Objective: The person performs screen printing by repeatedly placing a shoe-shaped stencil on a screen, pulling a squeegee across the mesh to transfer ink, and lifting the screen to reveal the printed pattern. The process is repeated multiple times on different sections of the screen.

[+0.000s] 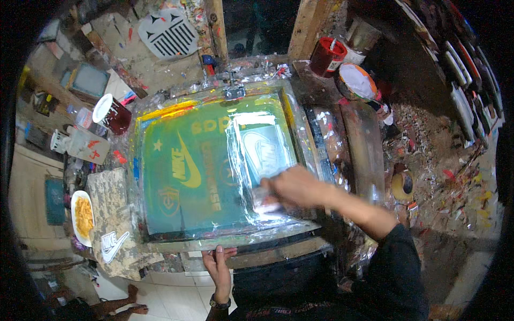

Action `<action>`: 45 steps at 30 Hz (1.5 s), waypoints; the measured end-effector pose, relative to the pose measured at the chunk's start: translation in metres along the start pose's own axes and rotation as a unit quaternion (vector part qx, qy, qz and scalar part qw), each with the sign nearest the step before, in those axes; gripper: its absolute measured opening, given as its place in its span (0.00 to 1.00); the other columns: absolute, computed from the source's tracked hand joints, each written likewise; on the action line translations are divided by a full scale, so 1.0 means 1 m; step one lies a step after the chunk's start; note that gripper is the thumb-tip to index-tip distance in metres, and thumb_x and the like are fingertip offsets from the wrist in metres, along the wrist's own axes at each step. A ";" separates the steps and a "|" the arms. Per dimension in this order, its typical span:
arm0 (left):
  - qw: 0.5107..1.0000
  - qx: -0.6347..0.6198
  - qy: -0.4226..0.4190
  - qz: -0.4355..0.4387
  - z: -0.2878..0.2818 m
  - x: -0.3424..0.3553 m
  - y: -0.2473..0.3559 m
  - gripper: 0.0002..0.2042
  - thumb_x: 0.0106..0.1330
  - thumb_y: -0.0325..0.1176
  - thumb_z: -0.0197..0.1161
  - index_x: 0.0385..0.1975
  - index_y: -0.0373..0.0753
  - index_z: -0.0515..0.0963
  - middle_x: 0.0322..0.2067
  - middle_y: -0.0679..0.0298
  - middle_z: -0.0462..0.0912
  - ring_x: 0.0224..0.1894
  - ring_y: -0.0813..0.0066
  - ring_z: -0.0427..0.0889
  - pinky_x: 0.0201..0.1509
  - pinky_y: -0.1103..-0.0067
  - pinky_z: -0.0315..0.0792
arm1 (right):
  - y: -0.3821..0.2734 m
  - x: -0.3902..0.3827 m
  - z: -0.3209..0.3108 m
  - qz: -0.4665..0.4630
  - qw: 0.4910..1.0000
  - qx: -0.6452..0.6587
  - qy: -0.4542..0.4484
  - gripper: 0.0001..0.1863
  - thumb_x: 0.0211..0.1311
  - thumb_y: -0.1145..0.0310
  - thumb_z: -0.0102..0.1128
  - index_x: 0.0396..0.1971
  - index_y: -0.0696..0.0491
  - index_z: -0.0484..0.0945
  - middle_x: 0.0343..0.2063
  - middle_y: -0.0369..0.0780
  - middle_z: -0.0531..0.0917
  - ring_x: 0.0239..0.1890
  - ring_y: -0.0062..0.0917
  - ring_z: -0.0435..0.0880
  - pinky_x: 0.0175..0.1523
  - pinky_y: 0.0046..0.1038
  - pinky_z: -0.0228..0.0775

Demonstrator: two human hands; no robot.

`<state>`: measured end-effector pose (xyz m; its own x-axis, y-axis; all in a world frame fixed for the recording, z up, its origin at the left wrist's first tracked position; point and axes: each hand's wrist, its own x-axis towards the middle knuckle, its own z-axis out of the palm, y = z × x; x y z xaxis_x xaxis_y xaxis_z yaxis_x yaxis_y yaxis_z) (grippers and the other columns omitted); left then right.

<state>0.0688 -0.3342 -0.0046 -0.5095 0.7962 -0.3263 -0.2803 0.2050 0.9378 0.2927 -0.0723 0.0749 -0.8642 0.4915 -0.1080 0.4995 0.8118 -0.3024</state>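
A screen printing frame point(187, 242) with green mesh lies on the worktable, with lettering and logo shapes showing in the mesh. White ink point(234, 160) is smeared in a band over its right part, around a pale logo area. My right hand point(297, 188), blurred by motion, is closed low on this band, around what looks like a squeegee point(263, 202) wet with white ink; most of the tool is hidden. At the frame's near edge, my left hand point(218, 270) grips the rim, its thumb on top. A hinge clamp point(234, 92) meets the far edge.
Left of the frame stand an ink-stained tub point(113, 114) and a plate of yellowish food point(82, 216). A white logo cut-out point(113, 246) lies on a worn board point(107, 200). A red can point(327, 57) stands far right; a tape roll point(402, 185) lies at right.
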 end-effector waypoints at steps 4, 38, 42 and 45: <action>1.000 -0.008 -0.013 -0.007 0.000 -0.002 0.007 0.19 0.79 0.36 0.55 0.57 0.30 0.59 0.34 0.56 0.81 0.38 0.62 0.88 0.45 0.68 0.84 | 0.074 0.109 -0.037 0.048 0.987 -0.089 0.122 0.25 0.69 0.41 0.56 0.41 0.51 0.78 0.24 0.49 0.85 0.30 0.49 0.87 0.33 0.50 0.76; 0.999 -0.024 0.023 0.040 -0.010 -0.001 -0.024 0.15 0.79 0.35 0.55 0.56 0.34 0.64 0.33 0.56 0.84 0.35 0.62 0.88 0.40 0.70 0.84 | -0.074 -0.044 0.009 0.051 0.996 -0.015 0.078 0.13 0.64 0.64 0.59 0.44 0.54 0.72 0.31 0.44 0.84 0.34 0.40 0.88 0.44 0.43 0.80; 0.995 -0.074 0.024 0.061 -0.005 -0.003 -0.019 0.15 0.79 0.38 0.54 0.54 0.35 0.64 0.33 0.52 0.84 0.36 0.62 0.88 0.43 0.71 0.82 | -0.090 -0.056 0.000 0.058 0.992 -0.064 0.097 0.21 0.68 0.52 0.60 0.46 0.55 0.73 0.30 0.43 0.82 0.39 0.41 0.88 0.58 0.54 0.73; 0.985 -0.041 -0.031 0.163 -0.001 -0.008 0.013 0.15 0.80 0.41 0.51 0.51 0.34 0.64 0.35 0.47 0.85 0.32 0.60 0.86 0.38 0.69 0.83 | -0.109 -0.063 -0.018 0.130 0.947 -0.117 0.268 0.25 0.62 0.43 0.64 0.40 0.53 0.78 0.29 0.40 0.79 0.39 0.34 0.83 0.66 0.57 0.62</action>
<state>0.0688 -0.3382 0.0103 -0.5332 0.8460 0.0004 -0.1763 -0.1116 0.9780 0.2941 -0.1857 0.1317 -0.5864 0.7227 0.3658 0.7447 0.6587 -0.1074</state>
